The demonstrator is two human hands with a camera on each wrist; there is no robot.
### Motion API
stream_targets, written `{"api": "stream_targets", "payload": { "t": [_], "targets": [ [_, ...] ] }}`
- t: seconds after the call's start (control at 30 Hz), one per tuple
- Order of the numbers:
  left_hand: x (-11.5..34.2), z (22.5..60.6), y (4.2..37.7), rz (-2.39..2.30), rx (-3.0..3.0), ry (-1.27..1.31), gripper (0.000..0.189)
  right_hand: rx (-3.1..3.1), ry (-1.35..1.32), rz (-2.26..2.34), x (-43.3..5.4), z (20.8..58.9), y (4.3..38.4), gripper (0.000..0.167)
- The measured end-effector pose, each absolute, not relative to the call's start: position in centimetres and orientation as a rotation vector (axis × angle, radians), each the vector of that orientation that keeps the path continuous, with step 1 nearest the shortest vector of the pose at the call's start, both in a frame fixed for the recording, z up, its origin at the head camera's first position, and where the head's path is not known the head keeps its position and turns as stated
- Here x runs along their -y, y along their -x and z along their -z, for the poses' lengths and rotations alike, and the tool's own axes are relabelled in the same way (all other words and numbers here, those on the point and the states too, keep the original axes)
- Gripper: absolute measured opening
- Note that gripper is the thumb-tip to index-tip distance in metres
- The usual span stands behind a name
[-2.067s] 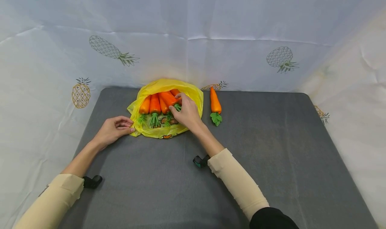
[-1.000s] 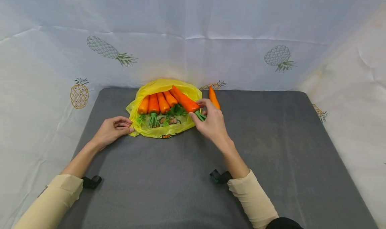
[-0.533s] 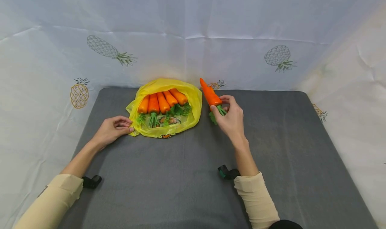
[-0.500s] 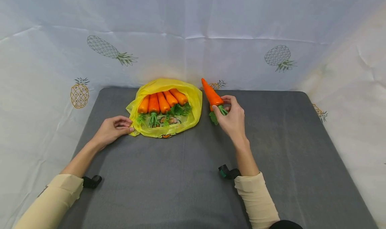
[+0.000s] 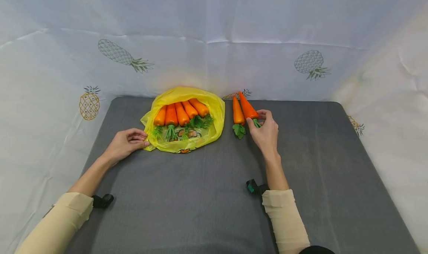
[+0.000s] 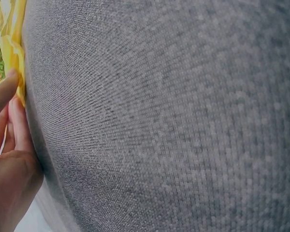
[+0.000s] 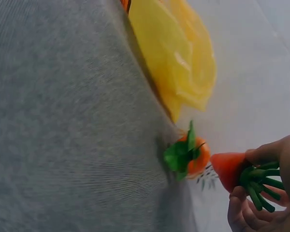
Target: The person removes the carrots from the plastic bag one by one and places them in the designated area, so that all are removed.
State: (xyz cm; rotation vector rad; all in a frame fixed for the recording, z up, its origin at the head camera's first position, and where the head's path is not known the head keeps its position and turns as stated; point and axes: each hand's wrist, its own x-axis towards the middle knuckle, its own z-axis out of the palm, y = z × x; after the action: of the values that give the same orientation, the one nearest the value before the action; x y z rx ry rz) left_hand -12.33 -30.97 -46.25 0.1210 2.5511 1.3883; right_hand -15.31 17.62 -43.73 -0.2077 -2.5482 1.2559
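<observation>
My right hand [image 5: 266, 133] pinches an orange carrot [image 5: 248, 107] near its green stem end, just right of another carrot [image 5: 238, 111] that lies on the table with leafy green tops. In the right wrist view the held carrot [image 7: 228, 168] shows its stubby green stems between thumb and fingers. To the left, a yellow plastic bag [image 5: 219, 124] lies with its mouth toward me, several carrots [image 5: 171, 114] side by side inside. My left hand [image 5: 125, 144] pinches the bag's left edge between thumb and fingers; the left wrist view shows the thumb on the yellow plastic [image 6: 14, 58].
A grey cloth-covered table [image 5: 187, 202] stretches to a white curtain [image 5: 254, 16] printed with pineapples, which rises right behind the bag and the carrots. Each forearm wears a dark wrist strap with a small mount [image 5: 255, 187].
My right hand drew a carrot out of the bag and carried it right, past the lone carrot, to its right side. The left hand stays at the bag's edge.
</observation>
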Motion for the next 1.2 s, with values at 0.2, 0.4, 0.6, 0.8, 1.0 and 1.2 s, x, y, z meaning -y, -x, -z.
{"api": "stream_targets", "payload": {
  "t": [0.2,0.4,0.6,0.8,1.0,1.2],
  "targets": [
    [30.9,46.3,12.3,-1.384,-2.552,-0.115,0.041,2.577,0.261,-1.253,-18.0,44.8,16.0,0.050],
    [30.9,46.2,12.3,-1.395,-2.546,-0.111,0.041,2.614,0.300,-1.251,-18.2,45.8,16.4,0.050],
    [30.8,46.3,12.3,-1.424,-2.542,-0.119,0.040,2.648,0.317,-1.244,-18.2,46.3,16.6,0.049],
    [30.9,46.3,12.3,-1.415,-2.541,-0.114,0.041,2.668,0.319,-1.254,-18.3,46.4,16.6,0.050],
    [31.0,46.3,12.3,-1.396,-2.545,-0.113,0.040,2.681,0.329,-1.256,-18.4,46.3,16.5,0.050],
    [30.9,46.3,12.3,-1.394,-2.549,-0.112,0.040,2.669,0.324,-1.263,-18.7,46.1,16.5,0.050]
  ]
}}
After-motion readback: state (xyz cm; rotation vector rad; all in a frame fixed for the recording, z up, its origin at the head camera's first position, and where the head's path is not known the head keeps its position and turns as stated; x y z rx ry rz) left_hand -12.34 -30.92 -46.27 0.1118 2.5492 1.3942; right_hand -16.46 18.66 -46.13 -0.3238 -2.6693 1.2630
